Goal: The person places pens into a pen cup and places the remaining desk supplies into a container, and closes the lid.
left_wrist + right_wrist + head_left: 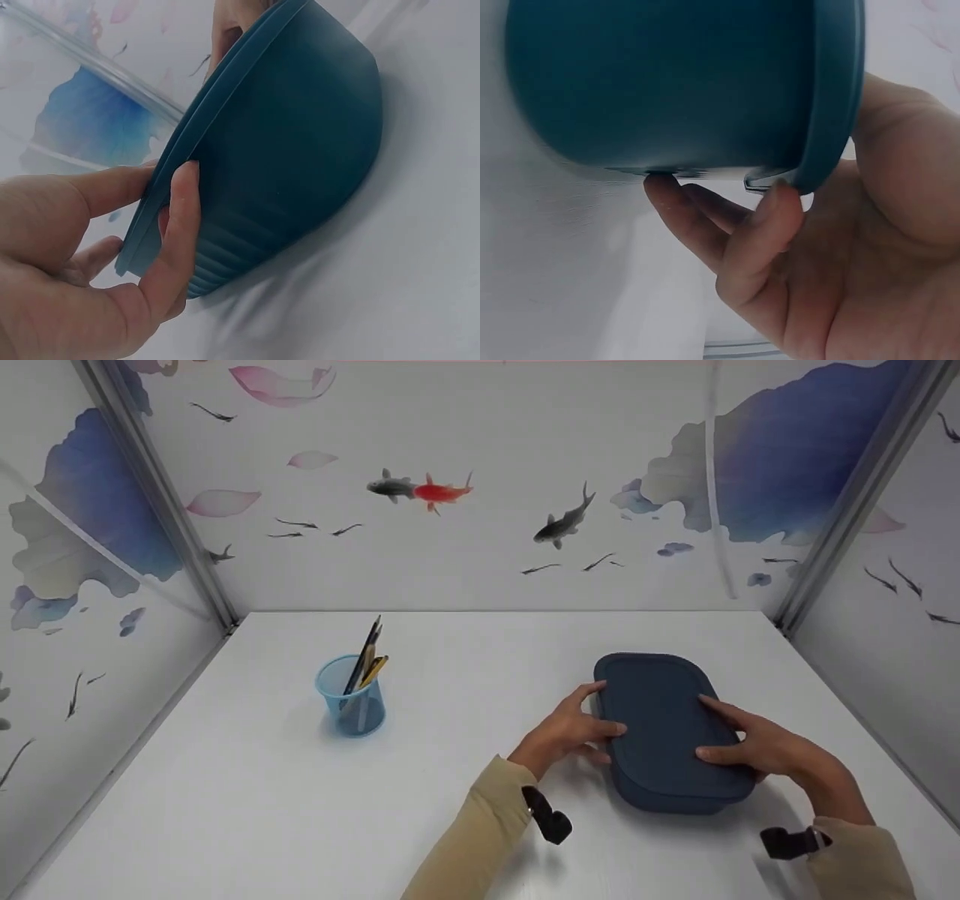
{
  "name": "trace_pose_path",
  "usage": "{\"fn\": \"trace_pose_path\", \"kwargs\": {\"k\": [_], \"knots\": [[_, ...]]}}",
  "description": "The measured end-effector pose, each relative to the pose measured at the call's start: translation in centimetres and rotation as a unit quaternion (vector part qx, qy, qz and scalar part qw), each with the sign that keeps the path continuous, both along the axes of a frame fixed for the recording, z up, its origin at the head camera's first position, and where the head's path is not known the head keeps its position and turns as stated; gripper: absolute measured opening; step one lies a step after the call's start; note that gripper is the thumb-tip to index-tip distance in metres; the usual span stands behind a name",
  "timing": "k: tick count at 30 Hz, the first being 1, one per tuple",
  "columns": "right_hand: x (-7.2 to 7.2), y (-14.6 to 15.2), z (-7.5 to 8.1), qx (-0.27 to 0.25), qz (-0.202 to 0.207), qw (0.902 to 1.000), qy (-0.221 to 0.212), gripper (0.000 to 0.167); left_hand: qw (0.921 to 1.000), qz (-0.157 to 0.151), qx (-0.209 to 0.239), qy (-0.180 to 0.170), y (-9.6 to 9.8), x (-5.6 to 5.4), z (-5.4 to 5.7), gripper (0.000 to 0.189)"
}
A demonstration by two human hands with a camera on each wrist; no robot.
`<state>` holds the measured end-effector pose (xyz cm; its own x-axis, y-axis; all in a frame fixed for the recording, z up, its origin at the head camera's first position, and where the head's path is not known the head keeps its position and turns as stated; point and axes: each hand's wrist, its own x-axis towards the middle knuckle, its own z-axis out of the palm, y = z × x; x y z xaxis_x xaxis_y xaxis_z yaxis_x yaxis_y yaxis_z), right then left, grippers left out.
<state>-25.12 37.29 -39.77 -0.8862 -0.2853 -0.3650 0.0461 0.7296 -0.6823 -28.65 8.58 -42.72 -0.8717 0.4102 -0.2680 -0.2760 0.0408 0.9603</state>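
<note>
A dark blue box with a rounded rectangular lid [656,735] is on the right side of the white table, lid up. My left hand [562,731] pinches its left rim, thumb on the lid and fingers beneath the lip. From the other side my right hand [784,750] holds the right rim, its thumb over the lid. The left wrist view gives the box's smooth side [292,127], with ridges low on one end. In the right wrist view, fingertips [772,206] touch below the lid's edge, near a small clip-like tab. Whether the base touches the table I cannot tell.
A light blue mesh cup [356,712] with several pencils or pens [367,660] stands left of centre on the table [225,795]. White panels printed with fish and lotus leaves enclose the back and sides, joined by metal corner posts [161,495].
</note>
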Motion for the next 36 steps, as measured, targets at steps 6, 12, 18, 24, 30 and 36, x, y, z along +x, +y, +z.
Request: {"fn": "trace_pose_path", "kwargs": {"k": [6,12,18,24,30,36], "knots": [[-0.3,0.5,-0.1,-0.001,-0.007,0.9999,-0.015,0.107,0.9998,0.018,0.006,0.01,0.3,0.3,0.0,0.081],[-0.5,1.0,-0.2,0.003,-0.011,0.9996,-0.027,0.108,0.9993,0.035,-0.007,0.014,0.8,0.5,0.2,0.079],[-0.6,1.2,-0.2,0.001,-0.005,0.9997,-0.022,0.105,0.9978,0.057,-0.02,0.028,1.1,0.8,0.2,0.074],[-0.7,1.5,-0.3,-0.002,0.009,0.9999,-0.011,0.104,0.9957,0.072,-0.036,0.047,1.2,1.1,0.0,0.069],[-0.4,1.2,0.1,0.022,0.03,0.9974,0.062,0.093,0.9913,0.074,-0.061,0.091,-0.9,0.4,-0.1,0.065],[-0.1,0.1,0.9,0.037,-0.001,0.9798,0.196,0.084,0.9538,0.072,-0.2,0.212,-5.3,-1.2,1.6,0.068]]}}
